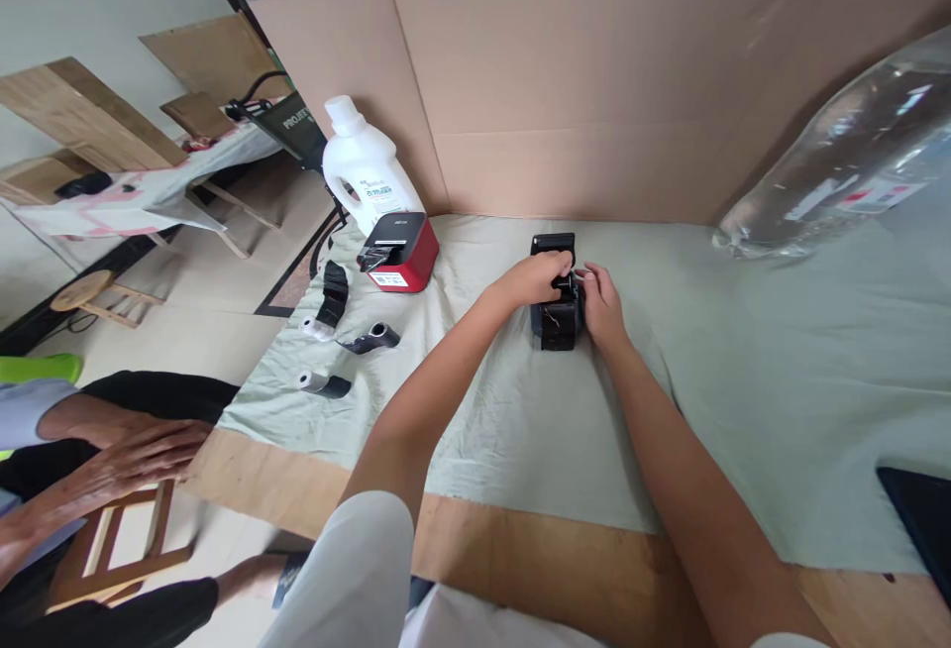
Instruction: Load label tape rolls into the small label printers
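A small black device (546, 244), which looks like a receipt printer with its lid up, stands on the cloth in front of me. A glossy black strip (558, 329) hangs over its near side. My left hand (541, 277) reaches in from the left, its fingers bent into the middle of the device; what they grip is hidden. On the right side, my right hand (603, 303) has curled fingers and thumb against the device's edge. Left of my arms lie three small paper rolls: one with a long dark strip (334, 293), a dark one (377, 335) and a white-and-black one (319, 383).
A red-and-black printer (413, 250) and a white jug (364, 161) stand at the back left. Cardboard (565, 133) walls the rear. A clear plastic-wrapped bundle (854, 153) is at right, a dark flat object (917, 509) at the right edge. Another person's hands (141, 450) rest at left.
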Demonstrator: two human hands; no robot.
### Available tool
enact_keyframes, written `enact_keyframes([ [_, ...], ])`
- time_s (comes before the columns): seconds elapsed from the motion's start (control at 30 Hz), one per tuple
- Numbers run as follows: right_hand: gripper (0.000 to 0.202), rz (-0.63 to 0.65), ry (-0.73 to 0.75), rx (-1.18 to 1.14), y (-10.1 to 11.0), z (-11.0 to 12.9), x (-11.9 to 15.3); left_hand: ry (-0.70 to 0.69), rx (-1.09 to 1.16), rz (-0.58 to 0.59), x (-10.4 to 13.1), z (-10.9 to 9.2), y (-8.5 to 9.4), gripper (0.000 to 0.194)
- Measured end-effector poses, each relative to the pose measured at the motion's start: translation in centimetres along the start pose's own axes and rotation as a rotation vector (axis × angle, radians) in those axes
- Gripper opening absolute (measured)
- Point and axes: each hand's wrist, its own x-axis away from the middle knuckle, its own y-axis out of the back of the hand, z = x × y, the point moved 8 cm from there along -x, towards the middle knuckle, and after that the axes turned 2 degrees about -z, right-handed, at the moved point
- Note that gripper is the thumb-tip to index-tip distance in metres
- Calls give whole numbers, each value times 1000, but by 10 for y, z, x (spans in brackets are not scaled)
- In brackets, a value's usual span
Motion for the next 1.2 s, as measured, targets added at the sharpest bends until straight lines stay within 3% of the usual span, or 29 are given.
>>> enact_keyframes([
  [0.17,55,3,-31,-33,-3,2,0,-13,33,8,-4,8,-8,24],
  [0.33,47,-43,-17,-104,1,5,-1,-66,65,33,-13,2,-9,27],
  [0.53,35,-180,-4,-41,17,9,1,-115,125,67,-28,-7,-11,25],
  [0.73,28,-200,-9,66,21,9,-1,-78,260,126,-41,2,-12,26],
  [0.97,29,-194,0,126,21,3,-6,-4,725,-95,-50,20,4,24],
  [1.03,31,-181,13,117,21,5,-6,-17,748,-146,-40,17,20,23],
  [1.1,32,-177,21,112,22,7,-6,18,731,-212,-12,13,41,22],
  [1.2,32,-193,19,112,23,9,-5,203,717,-352,67,12,68,24],
])
